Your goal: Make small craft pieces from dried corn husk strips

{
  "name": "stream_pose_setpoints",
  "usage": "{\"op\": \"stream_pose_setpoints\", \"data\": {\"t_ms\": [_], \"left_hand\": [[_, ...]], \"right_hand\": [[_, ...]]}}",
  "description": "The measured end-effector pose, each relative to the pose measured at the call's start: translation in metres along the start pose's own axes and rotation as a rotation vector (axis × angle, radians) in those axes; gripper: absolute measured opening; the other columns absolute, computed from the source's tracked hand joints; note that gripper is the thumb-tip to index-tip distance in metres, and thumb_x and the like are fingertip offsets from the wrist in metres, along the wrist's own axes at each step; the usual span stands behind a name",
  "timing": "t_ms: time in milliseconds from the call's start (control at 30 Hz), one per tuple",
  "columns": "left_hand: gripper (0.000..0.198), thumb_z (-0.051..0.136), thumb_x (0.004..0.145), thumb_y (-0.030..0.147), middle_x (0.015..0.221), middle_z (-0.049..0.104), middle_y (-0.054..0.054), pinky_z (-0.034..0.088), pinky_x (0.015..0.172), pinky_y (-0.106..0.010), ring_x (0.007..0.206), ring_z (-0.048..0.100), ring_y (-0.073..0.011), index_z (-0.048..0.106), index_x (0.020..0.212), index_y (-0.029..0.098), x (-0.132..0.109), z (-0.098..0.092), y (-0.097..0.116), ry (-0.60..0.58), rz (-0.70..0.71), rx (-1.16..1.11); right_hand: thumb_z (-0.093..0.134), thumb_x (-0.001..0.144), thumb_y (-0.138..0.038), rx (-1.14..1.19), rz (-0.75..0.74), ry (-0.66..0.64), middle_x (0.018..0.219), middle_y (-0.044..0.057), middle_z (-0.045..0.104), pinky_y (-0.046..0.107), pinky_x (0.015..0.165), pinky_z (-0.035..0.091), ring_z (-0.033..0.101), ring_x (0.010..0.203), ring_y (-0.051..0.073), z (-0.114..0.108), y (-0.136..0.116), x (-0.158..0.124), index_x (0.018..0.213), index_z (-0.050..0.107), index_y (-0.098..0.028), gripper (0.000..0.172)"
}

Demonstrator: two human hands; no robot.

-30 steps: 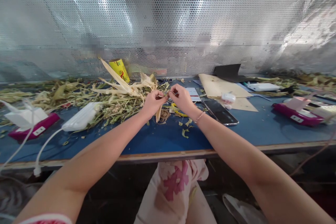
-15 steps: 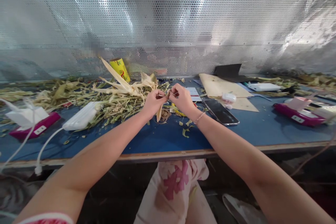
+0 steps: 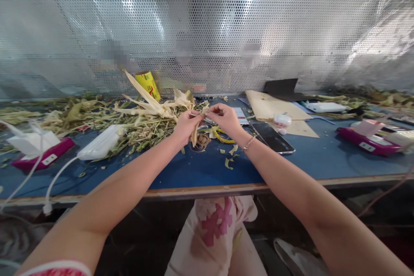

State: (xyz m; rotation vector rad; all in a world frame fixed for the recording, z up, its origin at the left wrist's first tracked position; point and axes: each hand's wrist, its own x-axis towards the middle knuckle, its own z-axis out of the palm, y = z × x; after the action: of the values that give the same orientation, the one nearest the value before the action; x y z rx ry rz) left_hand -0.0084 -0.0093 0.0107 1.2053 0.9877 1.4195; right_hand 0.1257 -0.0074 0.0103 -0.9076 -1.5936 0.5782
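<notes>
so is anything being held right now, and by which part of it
The left hand pinches a husk near its upper end; what the right hand holds is too small to tell.

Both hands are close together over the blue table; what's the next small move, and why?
Probably a gentle twist of the pale husk strip's upper end with the right hand while the left hand steadies it: both hands' fingertips nearly meet there, and the strip's tail hangs below the left fingers.

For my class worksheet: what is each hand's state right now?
Left hand: closed on a pale dried strip.
Right hand: closed in a pinch; what it holds cannot be told.
</notes>
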Motion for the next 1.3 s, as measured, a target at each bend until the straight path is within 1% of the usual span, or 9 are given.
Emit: {"op": "stream_pose_setpoints", "data": {"t_ms": [233, 333, 433, 667, 833, 1033, 1100, 1167, 1300], "left_hand": [[0.023, 0.067, 0.057, 0.022, 0.050, 0.053, 0.005, 0.038, 0.049, -0.021, 0.046, 0.049, -0.0072, 0.045, 0.063, 0.016, 0.003, -0.004, 0.001, 0.010, 0.045, 0.033], [0.022, 0.065, 0.058, 0.019, 0.047, 0.051, 0.006, 0.040, 0.051, -0.021, 0.046, 0.050, -0.0074, 0.043, 0.063, 0.016, 0.000, -0.002, 0.002, 0.010, 0.037, 0.004], [0.020, 0.063, 0.059, 0.017, 0.049, 0.052, 0.005, 0.042, 0.054, -0.022, 0.046, 0.051, -0.0077, 0.043, 0.063, 0.016, -0.001, -0.001, 0.001, 0.008, 0.040, 0.009], [0.018, 0.064, 0.060, 0.019, 0.049, 0.049, 0.005, 0.034, 0.048, -0.019, 0.047, 0.048, -0.0076, 0.047, 0.063, 0.015, 0.001, -0.005, -0.003, 0.034, 0.188, 0.230], [0.020, 0.063, 0.062, 0.018, 0.048, 0.052, 0.003, 0.041, 0.052, -0.022, 0.047, 0.053, -0.0101, 0.044, 0.062, 0.015, -0.001, -0.003, 0.000, 0.002, 0.109, 0.084], [0.020, 0.062, 0.062, 0.012, 0.047, 0.054, 0.003, 0.043, 0.051, -0.021, 0.045, 0.053, -0.0085, 0.043, 0.062, 0.015, -0.003, 0.000, 0.006, 0.004, -0.039, -0.091], [0.020, 0.063, 0.061, 0.012, 0.047, 0.054, 0.003, 0.043, 0.051, -0.020, 0.045, 0.053, -0.0080, 0.043, 0.061, 0.015, -0.003, 0.000, 0.008, -0.014, -0.075, -0.120], [0.019, 0.063, 0.061, 0.012, 0.047, 0.054, 0.003, 0.043, 0.050, -0.020, 0.045, 0.052, -0.0073, 0.044, 0.060, 0.015, -0.002, -0.001, 0.010, -0.027, -0.100, -0.138], [0.017, 0.062, 0.061, 0.011, 0.048, 0.055, 0.001, 0.044, 0.052, -0.020, 0.046, 0.053, -0.0070, 0.045, 0.060, 0.014, -0.002, -0.002, 0.011, -0.038, -0.131, -0.154]], "right_hand": [[0.046, 0.075, -0.046, 0.184, 0.041, -0.071, 0.075, 0.004, 0.059, 0.027, 0.061, 0.047, 0.056, 0.070, 0.013, -0.002, -0.002, 0.000, 0.076, 0.059, -0.016, 0.033], [0.051, 0.073, -0.045, 0.208, 0.089, -0.075, 0.078, 0.004, 0.058, 0.026, 0.059, 0.050, 0.057, 0.068, 0.012, 0.000, 0.000, 0.000, 0.077, 0.057, -0.016, 0.030], [0.058, 0.068, -0.039, 0.107, 0.026, -0.076, 0.088, 0.004, 0.056, 0.027, 0.061, 0.050, 0.057, 0.066, 0.011, 0.004, 0.002, -0.002, 0.081, 0.057, -0.017, 0.026], [0.064, 0.064, -0.023, -0.089, -0.109, -0.069, 0.099, 0.005, 0.048, 0.027, 0.062, 0.049, 0.055, 0.065, 0.009, 0.010, 0.004, -0.004, 0.089, 0.053, -0.016, 0.028], [0.055, 0.067, -0.011, -0.114, -0.185, -0.103, 0.100, 0.005, 0.049, 0.026, 0.059, 0.048, 0.051, 0.060, 0.006, 0.007, 0.007, -0.002, 0.091, 0.054, -0.016, 0.024], [0.047, 0.068, -0.005, -0.195, -0.302, -0.187, 0.113, 0.009, 0.048, 0.025, 0.057, 0.048, 0.045, 0.053, 0.004, -0.001, 0.009, 0.001, 0.108, 0.051, -0.018, 0.042], [0.044, 0.067, -0.003, -0.241, -0.347, -0.239, 0.117, 0.009, 0.046, 0.027, 0.062, 0.050, 0.050, 0.060, 0.007, -0.005, 0.008, 0.001, 0.114, 0.049, -0.019, 0.050], [0.040, 0.067, -0.001, -0.298, -0.415, -0.283, 0.122, 0.009, 0.045, 0.030, 0.073, 0.050, 0.055, 0.081, 0.012, -0.008, 0.007, 0.000, 0.119, 0.046, -0.020, 0.055], [0.034, 0.068, 0.001, -0.395, -0.522, -0.369, 0.130, 0.007, 0.040, 0.035, 0.092, 0.043, 0.040, 0.118, 0.018, -0.012, 0.006, -0.002, 0.127, 0.038, -0.021, 0.063]]}}
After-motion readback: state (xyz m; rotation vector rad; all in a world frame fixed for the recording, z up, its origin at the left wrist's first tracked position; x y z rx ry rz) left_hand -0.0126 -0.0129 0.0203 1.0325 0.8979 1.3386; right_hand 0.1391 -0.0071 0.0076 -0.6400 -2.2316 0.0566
